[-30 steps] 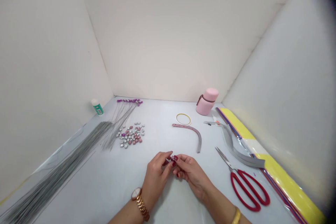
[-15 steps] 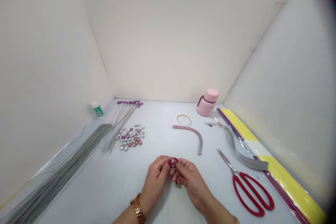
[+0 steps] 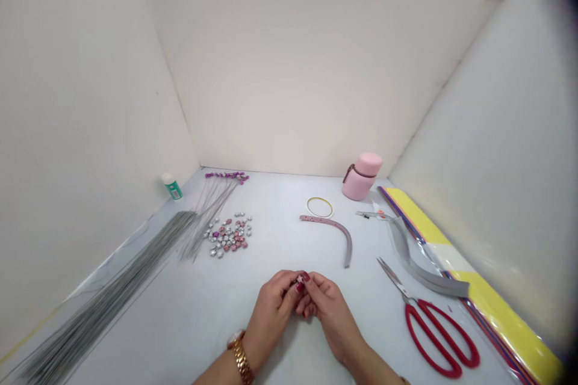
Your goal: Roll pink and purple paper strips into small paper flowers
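Both hands have drawn a little closer to the body since a second ago, and the wristwatch [image 3: 238,349] now turns more edge-on. Left hand [image 3: 272,313] and right hand [image 3: 329,313] meet fingertip to fingertip, pinched together on a tiny bead [image 3: 300,279] held just above the white table [image 3: 180,319]; its shape is too small to make out.

Taking the hands as the landmark: ahead and to the left lies a heap of silver and pink beads [image 3: 229,234], and beyond it a fan of thin wires with purple tips [image 3: 215,195]. A thick bundle of wire stems [image 3: 97,311] runs from there down to the table's near-left edge, and a small glue bottle [image 3: 172,186] stands against the left wall. Straight ahead lies a curved grey strip [image 3: 338,231], a gold ring [image 3: 320,206] behind it, then a pink bottle [image 3: 362,176] near the back corner. To the right lie red-handled scissors [image 3: 433,328], a grey band [image 3: 418,264] and yellow sheets [image 3: 492,307] along the right wall. Bare tabletop stays open between the hands and the wire bundle.
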`<state>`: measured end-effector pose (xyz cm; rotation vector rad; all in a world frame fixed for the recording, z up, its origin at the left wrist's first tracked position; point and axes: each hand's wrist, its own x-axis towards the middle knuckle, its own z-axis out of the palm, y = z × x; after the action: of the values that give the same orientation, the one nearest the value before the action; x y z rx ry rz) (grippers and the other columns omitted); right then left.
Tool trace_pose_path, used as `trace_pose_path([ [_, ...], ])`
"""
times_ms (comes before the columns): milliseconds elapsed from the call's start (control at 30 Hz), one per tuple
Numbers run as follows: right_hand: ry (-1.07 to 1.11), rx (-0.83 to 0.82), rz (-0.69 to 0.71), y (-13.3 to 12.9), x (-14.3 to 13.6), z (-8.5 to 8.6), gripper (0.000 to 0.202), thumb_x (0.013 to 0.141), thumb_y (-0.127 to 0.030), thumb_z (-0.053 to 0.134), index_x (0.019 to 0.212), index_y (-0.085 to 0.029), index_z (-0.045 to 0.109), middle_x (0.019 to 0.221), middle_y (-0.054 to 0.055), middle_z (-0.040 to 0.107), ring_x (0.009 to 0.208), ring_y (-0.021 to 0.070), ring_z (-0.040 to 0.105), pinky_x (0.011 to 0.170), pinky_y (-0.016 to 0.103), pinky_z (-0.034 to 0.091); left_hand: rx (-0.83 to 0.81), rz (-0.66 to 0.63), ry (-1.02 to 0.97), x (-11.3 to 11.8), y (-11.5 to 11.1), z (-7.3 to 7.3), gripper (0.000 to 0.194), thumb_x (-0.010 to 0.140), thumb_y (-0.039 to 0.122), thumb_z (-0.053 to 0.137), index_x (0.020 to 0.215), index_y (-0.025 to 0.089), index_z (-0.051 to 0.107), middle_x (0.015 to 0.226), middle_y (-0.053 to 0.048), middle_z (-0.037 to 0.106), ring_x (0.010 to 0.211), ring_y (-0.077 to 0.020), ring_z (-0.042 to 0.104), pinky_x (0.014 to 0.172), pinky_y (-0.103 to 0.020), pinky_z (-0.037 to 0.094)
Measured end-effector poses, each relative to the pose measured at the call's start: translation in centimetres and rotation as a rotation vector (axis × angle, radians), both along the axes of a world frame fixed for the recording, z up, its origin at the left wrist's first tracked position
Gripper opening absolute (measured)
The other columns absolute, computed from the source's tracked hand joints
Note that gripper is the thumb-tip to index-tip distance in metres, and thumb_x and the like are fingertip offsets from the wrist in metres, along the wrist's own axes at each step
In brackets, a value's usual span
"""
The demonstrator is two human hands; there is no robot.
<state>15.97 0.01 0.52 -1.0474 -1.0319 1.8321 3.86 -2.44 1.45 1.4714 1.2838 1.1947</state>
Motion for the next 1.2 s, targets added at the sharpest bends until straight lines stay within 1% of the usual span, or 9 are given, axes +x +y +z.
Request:
trace_pose_path([
  [100,0.007,-0.006,0.014,0.0,0.1,-0.1,0.025,0.080,-0.037,0.054,0.071,-0.013,0.056,0.052,-0.002,0.056,0.045,0.0060,0.049,0.045,0.016,0.033,0.010,0.061,0.017,0.0,-0.2,-0.2,0.026,0.081,0.019,0.047,0.104,0.021,0.059,0.094,-0.007,0.061,0.083,-0.0172,0.056,0.075,-0.028,0.043],
  [200,0.007,0.009,0.006,0.0,0.1,-0.1,0.026,0.080,-0.037,0.053,0.071,-0.013,0.057,0.054,-0.001,0.057,0.046,0.0063,0.050,0.045,0.017,0.033,0.004,0.096,-0.016,-0.1,-0.2,-0.3,0.019,0.079,0.020,0.051,0.094,0.019,0.063,0.090,-0.007,0.062,0.083,-0.0187,0.056,0.076,-0.029,0.042],
  [433,0.007,0.004,-0.013,0.1,0.2,0.1,0.032,0.082,-0.042,0.048,0.068,-0.014,0.054,0.057,0.001,0.059,0.048,0.0084,0.051,0.045,0.019,0.034,-0.313,0.031,-0.726,-0.2,0.6,-0.3,0.028,0.084,0.033,0.046,0.087,0.009,0.062,0.076,-0.009,0.063,0.064,-0.0136,0.057,0.062,-0.027,0.046],
  [600,-0.067,0.023,0.029,0.2,0.2,0.1,0.032,0.081,-0.043,0.049,0.066,-0.015,0.054,0.049,0.000,0.058,0.044,0.0087,0.048,0.045,0.019,0.033,-0.374,0.019,-0.914,-0.2,0.6,-0.6,0.028,0.082,0.032,0.050,0.084,0.006,0.062,0.074,-0.009,0.063,0.061,-0.0112,0.057,0.058,-0.022,0.045],
  [733,-0.084,0.027,0.026,0.3,0.2,0.2,0.031,0.079,-0.044,0.050,0.068,-0.016,0.055,0.058,0.002,0.061,0.049,0.0104,0.051,0.046,0.020,0.034,-0.332,0.261,-0.991,-1.1,0.9,-0.6,0.028,0.080,0.035,0.052,0.088,0.009,0.060,0.069,-0.006,0.063,0.056,-0.0088,0.056,0.055,-0.019,0.045],
  [833,-0.102,0.047,-0.041,0.6,0.6,0.0,0.029,0.080,-0.043,0.050,0.070,-0.016,0.055,0.061,0.002,0.060,0.050,0.0108,0.051,0.047,0.021,0.035,-0.311,0.540,-0.974,-1.7,1.1,-0.6,0.035,0.081,0.038,0.049,0.102,0.011,0.054,0.069,-0.006,0.064,0.053,-0.0085,0.056,0.054,-0.019,0.046],
  [867,-0.109,0.058,-0.064,0.7,0.7,-0.1,0.029,0.080,-0.042,0.050,0.070,-0.016,0.055,0.061,0.002,0.060,0.050,0.0108,0.051,0.047,0.021,0.035,-0.319,0.551,-0.948,-1.7,1.1,-0.6,0.036,0.080,0.037,0.049,0.103,0.010,0.053,0.068,-0.006,0.064,0.053,-0.0087,0.056,0.054,-0.019,0.046],
  [1033,-0.145,0.081,-0.086,1.1,1.0,-0.5,0.027,0.081,-0.041,0.049,0.072,-0.016,0.055,0.062,0.002,0.060,0.052,0.0113,0.051,0.048,0.021,0.036,-0.305,0.308,-0.651,-0.7,0.7,-0.7,0.026,0.079,0.023,0.046,0.100,0.012,0.055,0.075,-0.006,0.063,0.059,-0.0116,0.056,0.056,-0.023,0.044],
  [1200,-0.219,0.144,-0.132,1.2,1.4,-0.4,0.026,0.080,-0.042,0.050,0.072,-0.017,0.056,0.062,0.002,0.059,0.052,0.0117,0.050,0.049,0.022,0.037,-0.221,0.267,-0.305,-0.4,0.8,-1.0,0.022,0.058,0.003,0.036,0.050,0.016,0.052,0.043,0.003,0.045,0.044,-0.0100,0.042,0.048,-0.021,0.033],
])
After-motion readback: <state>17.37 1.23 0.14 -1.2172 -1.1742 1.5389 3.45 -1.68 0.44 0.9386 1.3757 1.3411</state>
